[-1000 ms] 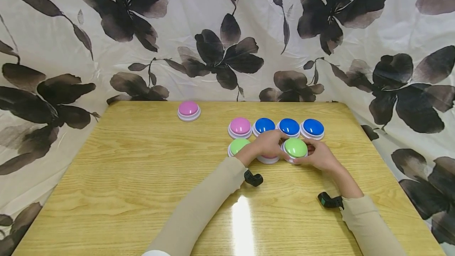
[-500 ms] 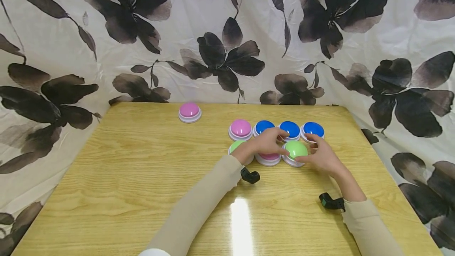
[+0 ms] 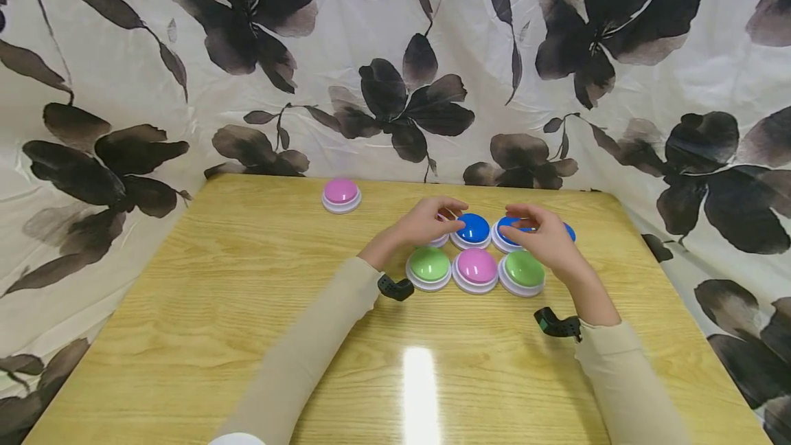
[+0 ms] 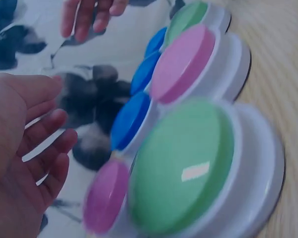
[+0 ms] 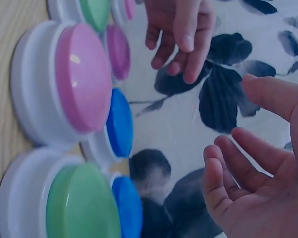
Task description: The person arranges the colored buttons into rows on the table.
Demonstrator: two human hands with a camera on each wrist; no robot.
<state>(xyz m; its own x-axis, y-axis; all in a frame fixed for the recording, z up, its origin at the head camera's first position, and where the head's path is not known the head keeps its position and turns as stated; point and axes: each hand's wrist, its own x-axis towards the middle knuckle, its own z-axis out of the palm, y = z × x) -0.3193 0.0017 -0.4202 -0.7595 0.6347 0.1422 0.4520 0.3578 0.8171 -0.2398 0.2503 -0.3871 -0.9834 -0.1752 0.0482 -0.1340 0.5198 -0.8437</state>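
Two rows of round push buttons with white bases stand on the table. In the front row, a pink button (image 3: 477, 266) sits between a left green button (image 3: 429, 264) and a right green button (image 3: 524, 269). My left hand (image 3: 426, 220) hovers over the back row, partly hiding a pink button (image 4: 107, 197), its fingertips beside a blue button (image 3: 473, 228). Across from it, my right hand (image 3: 546, 233) overlaps the other two blue buttons in the head view. Both wrist views show loosely bent fingers with nothing held.
A lone pink button (image 3: 341, 192) stands apart, near the wooden table's (image 3: 259, 280) back edge. Behind and beside the table hangs a floral cloth (image 3: 346, 33). Each wrist wears a small black camera, one on the left (image 3: 395, 288) and one on the right (image 3: 557, 323).
Both hands have let go of the right green button in the front row and lifted away, moving back over the back row. The left hand also moved left, widening the gap between them.
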